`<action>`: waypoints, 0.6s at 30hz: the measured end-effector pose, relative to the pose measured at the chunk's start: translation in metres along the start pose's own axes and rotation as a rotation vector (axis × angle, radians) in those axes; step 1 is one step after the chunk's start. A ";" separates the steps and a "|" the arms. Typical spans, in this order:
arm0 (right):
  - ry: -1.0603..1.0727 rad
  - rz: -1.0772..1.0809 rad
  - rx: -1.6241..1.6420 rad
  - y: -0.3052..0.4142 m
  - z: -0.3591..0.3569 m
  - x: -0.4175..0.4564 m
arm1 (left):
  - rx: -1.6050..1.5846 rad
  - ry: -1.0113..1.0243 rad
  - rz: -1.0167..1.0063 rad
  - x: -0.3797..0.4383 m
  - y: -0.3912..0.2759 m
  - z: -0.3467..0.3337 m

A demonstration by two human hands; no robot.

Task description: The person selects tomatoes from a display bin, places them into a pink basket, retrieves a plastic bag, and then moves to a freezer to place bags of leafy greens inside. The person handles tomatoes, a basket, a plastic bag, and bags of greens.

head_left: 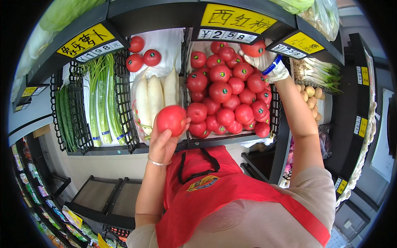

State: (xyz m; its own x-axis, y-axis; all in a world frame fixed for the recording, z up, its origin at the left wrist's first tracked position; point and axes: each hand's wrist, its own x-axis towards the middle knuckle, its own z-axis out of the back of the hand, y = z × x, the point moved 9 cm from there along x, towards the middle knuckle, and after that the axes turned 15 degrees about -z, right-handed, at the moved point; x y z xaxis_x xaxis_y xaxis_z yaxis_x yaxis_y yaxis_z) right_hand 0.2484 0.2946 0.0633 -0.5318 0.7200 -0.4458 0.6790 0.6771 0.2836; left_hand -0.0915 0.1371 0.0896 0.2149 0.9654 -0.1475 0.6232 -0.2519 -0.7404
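Observation:
In my bare left hand [164, 142] is a large red tomato [171, 120], raised over the front of the white radishes [155, 93]. My right hand [266, 63] wears a whitish glove with a blue band at the wrist and grips another tomato [252, 49], at the back right of the tomato bin. Below it lies a heap of tomatoes [220, 91], many with small dark stickers. Three loose tomatoes [152, 58] rest on the white liner behind the radishes.
Black mesh dividers [124, 93] part the bins. Celery bundles [104, 102] and cucumbers [65, 117] lie at the left; green onions [319, 73] and potatoes [311, 97] at the right. A black shelf edge with yellow price signs [237, 18] overhangs the back.

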 end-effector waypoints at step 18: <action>-0.504 -0.322 -1.994 -0.052 -0.045 0.136 | -0.378 -0.226 0.091 0.035 0.026 -0.013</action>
State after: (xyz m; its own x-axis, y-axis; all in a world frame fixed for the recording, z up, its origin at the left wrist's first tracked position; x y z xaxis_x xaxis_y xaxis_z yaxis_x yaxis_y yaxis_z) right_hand 0.1177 0.3643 0.0257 -0.1054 0.7081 -0.6982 -0.9226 0.1923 0.3343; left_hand -0.0578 0.1629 0.0737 0.1377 0.9181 -0.3716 0.8493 -0.3025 -0.4326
